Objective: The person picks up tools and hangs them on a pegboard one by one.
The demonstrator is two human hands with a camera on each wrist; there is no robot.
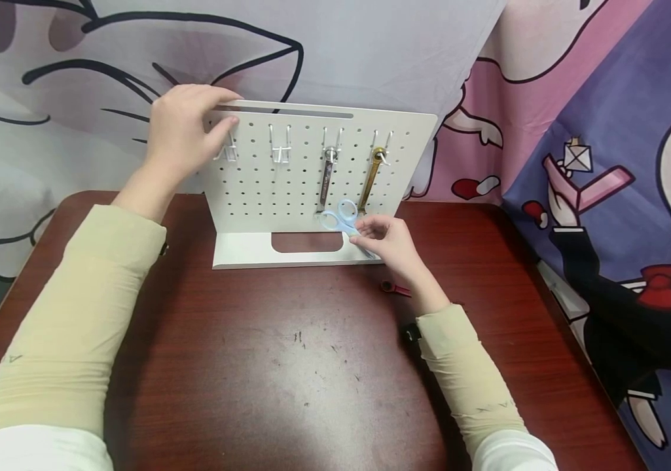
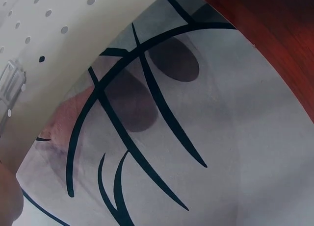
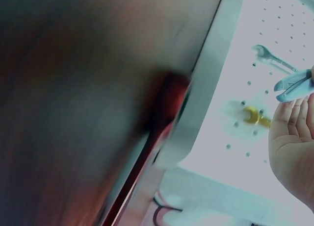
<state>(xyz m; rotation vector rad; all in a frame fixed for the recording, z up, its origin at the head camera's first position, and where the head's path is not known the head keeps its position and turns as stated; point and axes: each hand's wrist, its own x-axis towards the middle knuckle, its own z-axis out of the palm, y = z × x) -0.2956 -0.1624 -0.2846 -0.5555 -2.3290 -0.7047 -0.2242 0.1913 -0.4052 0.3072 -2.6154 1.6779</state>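
Note:
My left hand [image 1: 184, 127] grips the top left corner of a white pegboard [image 1: 264, 196], thumb on its front face and fingers over the top edge. Low in front of the board, my right hand [image 1: 391, 242] pinches light-blue scissors [image 1: 344, 219], their handle loops pointing up and left toward the board. In the right wrist view the scissors' blades [image 3: 294, 86] stick out past the hand. A silver wrench [image 1: 326, 176] and a gold wrench [image 1: 372, 173] hang from hooks just above the scissors.
Two white hooks, one in the middle left [image 1: 281, 154] and one beside my left thumb [image 1: 229, 152], hold nothing. A red wrench [image 1: 394, 288] lies on the brown table [image 1: 264, 366], partly hidden under my right forearm. Printed cloth [image 1: 370, 52] hangs behind the board.

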